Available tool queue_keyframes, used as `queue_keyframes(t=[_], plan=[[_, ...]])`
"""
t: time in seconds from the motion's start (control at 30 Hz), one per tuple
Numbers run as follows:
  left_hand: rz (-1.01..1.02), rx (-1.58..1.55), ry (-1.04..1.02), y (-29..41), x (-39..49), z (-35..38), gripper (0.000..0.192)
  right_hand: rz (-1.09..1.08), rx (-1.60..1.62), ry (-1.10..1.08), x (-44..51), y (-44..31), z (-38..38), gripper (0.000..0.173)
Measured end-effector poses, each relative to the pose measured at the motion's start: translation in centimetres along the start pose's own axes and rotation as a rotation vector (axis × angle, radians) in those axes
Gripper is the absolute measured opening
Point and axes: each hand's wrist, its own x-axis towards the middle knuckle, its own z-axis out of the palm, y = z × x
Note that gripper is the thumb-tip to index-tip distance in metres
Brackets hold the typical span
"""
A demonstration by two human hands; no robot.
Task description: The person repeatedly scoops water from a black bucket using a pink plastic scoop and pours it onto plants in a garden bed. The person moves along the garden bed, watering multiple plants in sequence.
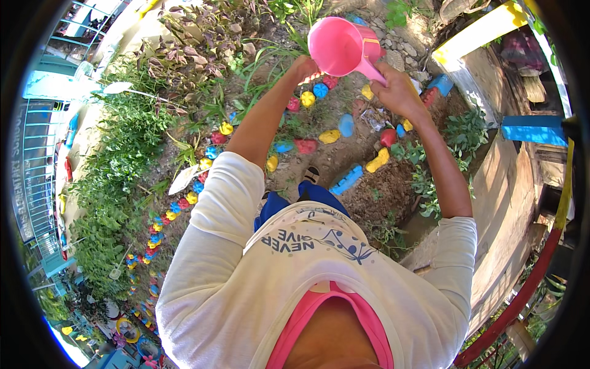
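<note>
A pink plastic dipper (341, 48) is held out in front of me above the garden path, its round mouth facing up toward me. My right hand (398, 90) grips its handle. Close against the dipper's left side is my left hand (306, 70), with its fingers curled and partly hidden. Whether it touches the dipper's wall or holds anything, I cannot tell. The inside of the dipper looks plain pink, and no contents can be made out. Below the dipper, red, blue and yellow painted bottle bottoms (307, 98) edge the soil.
Leafy green plants (124, 138) and purple-leaved plants (198, 41) grow to the left. Painted stones (329, 136) and a blue block (346, 180) lie along the path near my feet. On the right run a concrete ledge (500, 203) and a painted rail (548, 258).
</note>
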Motion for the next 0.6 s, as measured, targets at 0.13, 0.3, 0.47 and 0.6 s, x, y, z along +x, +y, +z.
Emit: queue_keyframes(t=[0.13,0.3,0.47,0.6], plan=[[0.067,0.179,0.072,0.1,-1.1,-0.2,0.027,-0.065,-0.044,0.039,0.3,0.3,0.5,0.042],[0.159,0.135,0.064,0.4,-2.5,-0.3,0.028,-0.025,-0.014,-0.016,0.6,-0.6,0.8,0.039],[0.23,0.057,0.019,-0.1,-1.6,-0.9,0.018,0.036,0.001,0.001,0.8,-1.0,1.0,0.038],[0.247,-0.155,-0.037,-1.6,0.6,-2.2,0.013,0.018,-0.038,0.032,0.6,-1.6,1.8,0.042]])
